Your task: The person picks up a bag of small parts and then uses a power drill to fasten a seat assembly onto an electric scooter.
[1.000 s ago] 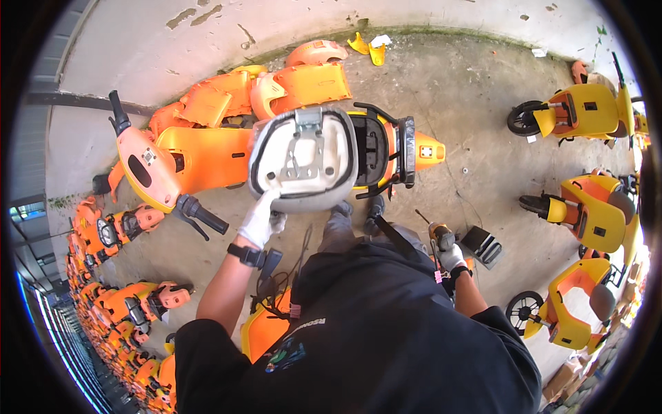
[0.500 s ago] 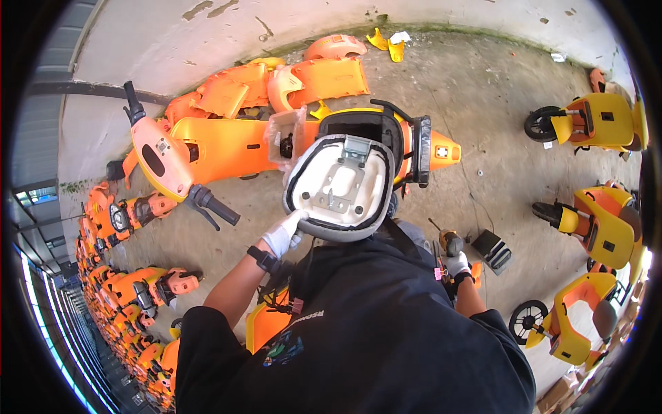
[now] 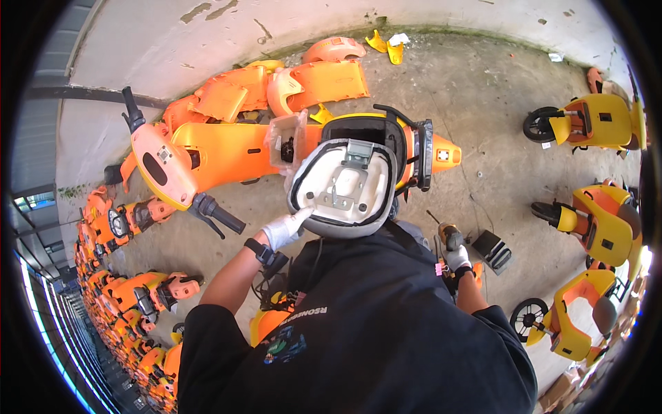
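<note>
My left hand [image 3: 285,230], in a white glove, grips the near left edge of an upturned scooter seat [image 3: 324,186]. The seat's underside shows a pale base, a dark rim and a metal bracket [image 3: 358,153] at its far end. Low on the right, my gloved right hand [image 3: 456,258] is closed around a cordless drill [image 3: 452,239] with a long thin bit angled to the far left. Beyond the seat lies the orange scooter [image 3: 227,153], with its black storage bin [image 3: 355,128] partly covered by the seat.
A clear plastic tray [image 3: 281,131] of small dark parts sits on the scooter. Orange panels [image 3: 324,81] lie by the wall. A black case [image 3: 492,250] rests on the floor at right. Yellow scooters [image 3: 598,121] line the right side; many orange ones [image 3: 138,293] stand at left.
The seat has shifted slightly to the right. My left hand has moved a little farther away along with it, its fingertips now lying over the rim. My right hand and the drill have risen slightly.
</note>
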{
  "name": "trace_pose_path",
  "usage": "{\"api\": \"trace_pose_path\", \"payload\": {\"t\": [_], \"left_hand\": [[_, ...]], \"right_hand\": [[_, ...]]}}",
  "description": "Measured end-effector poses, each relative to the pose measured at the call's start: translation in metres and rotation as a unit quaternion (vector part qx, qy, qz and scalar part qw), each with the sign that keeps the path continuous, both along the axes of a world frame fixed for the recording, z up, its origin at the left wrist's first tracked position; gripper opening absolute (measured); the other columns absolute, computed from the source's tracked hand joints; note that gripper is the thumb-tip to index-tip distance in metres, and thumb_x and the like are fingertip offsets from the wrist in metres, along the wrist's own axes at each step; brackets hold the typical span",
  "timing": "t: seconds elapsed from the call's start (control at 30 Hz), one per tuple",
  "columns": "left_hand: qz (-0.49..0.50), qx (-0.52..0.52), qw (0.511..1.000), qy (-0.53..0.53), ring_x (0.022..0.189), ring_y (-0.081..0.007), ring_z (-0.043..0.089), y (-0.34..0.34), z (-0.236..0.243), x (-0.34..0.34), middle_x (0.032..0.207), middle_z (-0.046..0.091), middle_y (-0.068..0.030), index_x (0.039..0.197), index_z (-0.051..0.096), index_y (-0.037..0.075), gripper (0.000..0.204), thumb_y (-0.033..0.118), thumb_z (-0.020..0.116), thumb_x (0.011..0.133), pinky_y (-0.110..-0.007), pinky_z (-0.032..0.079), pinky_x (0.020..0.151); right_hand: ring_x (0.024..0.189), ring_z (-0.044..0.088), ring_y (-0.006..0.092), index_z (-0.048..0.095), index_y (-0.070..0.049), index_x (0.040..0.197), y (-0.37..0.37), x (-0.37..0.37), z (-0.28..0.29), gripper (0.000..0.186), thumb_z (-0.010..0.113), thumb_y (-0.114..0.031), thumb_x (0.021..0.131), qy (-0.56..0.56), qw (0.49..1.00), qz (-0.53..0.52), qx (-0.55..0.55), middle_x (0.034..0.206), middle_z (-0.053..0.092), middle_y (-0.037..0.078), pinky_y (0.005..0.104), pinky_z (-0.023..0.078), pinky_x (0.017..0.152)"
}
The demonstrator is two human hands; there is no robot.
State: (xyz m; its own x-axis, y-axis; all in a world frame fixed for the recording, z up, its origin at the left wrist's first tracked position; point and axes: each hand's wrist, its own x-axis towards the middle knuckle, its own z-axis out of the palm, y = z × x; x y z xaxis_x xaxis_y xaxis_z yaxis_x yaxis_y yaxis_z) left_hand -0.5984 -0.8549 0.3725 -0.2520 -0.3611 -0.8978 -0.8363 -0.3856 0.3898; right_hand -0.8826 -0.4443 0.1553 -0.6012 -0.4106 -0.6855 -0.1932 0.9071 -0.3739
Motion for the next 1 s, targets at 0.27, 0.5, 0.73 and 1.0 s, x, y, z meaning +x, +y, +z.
{"api": "trace_pose_path", "payload": {"t": [0.27,0.5,0.73,1.0], "left_hand": [[-0.269,-0.021,0.960,-0.070,0.050,-0.0165,0.046,-0.058,0.023,-0.007,0.055,0.048,-0.0043,0.064,0.058,0.004,0.083,0.082,0.032,0.076,-0.030,0.034,0.046],[-0.355,-0.069,0.922,0.139,0.058,-0.0127,0.049,-0.122,0.010,0.010,0.060,0.052,-0.0029,0.069,0.059,0.004,0.055,0.052,0.044,0.091,-0.027,0.039,0.054],[-0.238,-0.122,0.958,0.103,0.055,-0.0050,0.045,-0.198,0.085,-0.047,0.063,0.047,0.0037,0.084,0.058,0.007,0.024,0.025,0.046,0.093,-0.020,0.038,0.049],[-0.460,-0.314,0.813,0.170,0.076,-0.0255,0.061,-0.230,-0.044,-0.118,0.082,0.063,-0.0119,0.086,0.061,0.004,0.027,0.030,0.055,0.085,-0.038,0.048,0.068]], "right_hand": [[0.088,0.064,0.0327,0.066,-0.003,0.090,-0.013,0.019,0.011,0.021,0.065,-0.019,0.076,0.007,0.999,-0.039,0.005,0.085,0.067,0.018,0.0359,0.049,0.075],[0.083,0.067,0.0298,0.065,0.001,0.090,-0.011,0.045,0.004,0.024,0.066,-0.018,0.075,-0.025,0.992,-0.097,-0.075,0.085,0.068,0.018,0.0368,0.050,0.071],[0.089,0.063,0.0338,0.064,-0.005,0.094,-0.008,0.049,-0.004,0.028,0.066,-0.021,0.071,0.003,0.998,0.016,0.063,0.087,0.066,0.019,0.0373,0.050,0.076],[0.088,0.064,0.0331,0.064,-0.003,0.095,-0.061,0.046,0.073,0.035,0.066,-0.033,0.078,0.005,0.998,-0.039,0.047,0.087,0.067,0.018,0.0376,0.050,0.076]]}}
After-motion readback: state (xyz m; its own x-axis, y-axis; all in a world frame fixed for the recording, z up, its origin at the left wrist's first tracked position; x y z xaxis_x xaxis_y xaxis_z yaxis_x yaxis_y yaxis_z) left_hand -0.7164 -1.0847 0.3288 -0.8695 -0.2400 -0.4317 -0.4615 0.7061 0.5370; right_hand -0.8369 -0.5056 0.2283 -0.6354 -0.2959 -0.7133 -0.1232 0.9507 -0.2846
